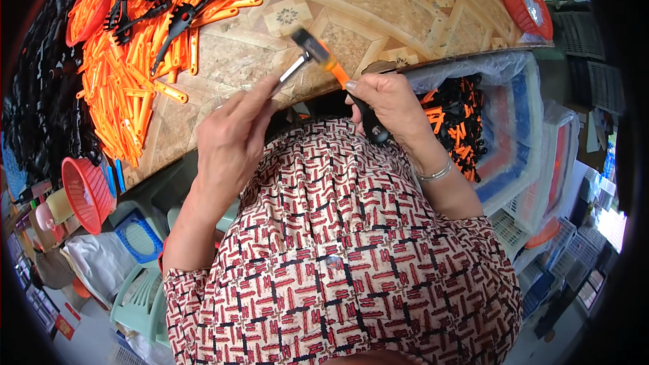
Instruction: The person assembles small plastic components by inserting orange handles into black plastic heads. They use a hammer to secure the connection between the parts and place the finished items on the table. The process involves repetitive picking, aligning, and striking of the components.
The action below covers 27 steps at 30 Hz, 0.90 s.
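Orange-and-black utensil [341, 78]: held in front of the body at the counter's near edge, orange part slanting up and left, black end pointing down. Right hand [392, 105]: grip clamped on it, thumb uppermost. Left hand [233, 128]: grip closed around a metal-shafted tool [293, 69], probably a hammer; its upper end meets the blurred dark area at the utensil's tip, contact unclear. Counter [230, 61]: tile-patterned, bare near the hands. On its left side, a heap of orange handles [111, 94], with black utensil heads [179, 20] on top. Right of the person: plastic-lined crate [517, 94] containing black and orange pieces. Far right corner: red basket [526, 3].
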{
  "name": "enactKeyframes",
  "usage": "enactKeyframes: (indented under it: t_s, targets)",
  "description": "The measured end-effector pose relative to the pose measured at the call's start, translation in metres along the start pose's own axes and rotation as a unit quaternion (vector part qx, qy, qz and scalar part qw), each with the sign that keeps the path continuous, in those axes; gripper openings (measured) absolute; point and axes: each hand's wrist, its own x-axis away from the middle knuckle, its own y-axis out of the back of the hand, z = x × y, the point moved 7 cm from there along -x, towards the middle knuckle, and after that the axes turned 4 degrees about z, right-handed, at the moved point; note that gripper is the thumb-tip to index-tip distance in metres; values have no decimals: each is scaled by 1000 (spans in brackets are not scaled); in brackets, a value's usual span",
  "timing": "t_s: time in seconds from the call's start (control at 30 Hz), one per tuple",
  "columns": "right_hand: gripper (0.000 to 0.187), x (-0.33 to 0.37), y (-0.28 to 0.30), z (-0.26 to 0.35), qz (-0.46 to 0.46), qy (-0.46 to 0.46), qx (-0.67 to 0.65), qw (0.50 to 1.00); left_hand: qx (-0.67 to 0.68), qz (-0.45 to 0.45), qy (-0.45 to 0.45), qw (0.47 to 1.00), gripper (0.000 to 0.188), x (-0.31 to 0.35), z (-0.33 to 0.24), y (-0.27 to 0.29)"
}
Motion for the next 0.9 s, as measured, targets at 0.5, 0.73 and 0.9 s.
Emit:
enactKeyframes:
  t_s: [0.5, 0.73, 0.9]
  targets:
    - [30, 2, -2, -5, 9, -40, -73, 996, -135, 4, -48, 990, 37, -6, -6, -20]
    - [30, 50, 121, 0, 77, -40, 240, 967, 186, -77, 188, 961, 39, -6, 59, 15]
    - [29, 69, 169, 78, -228, 71, 639, 731, 174, -18, 220, 960, 43, -4, 67, 13]
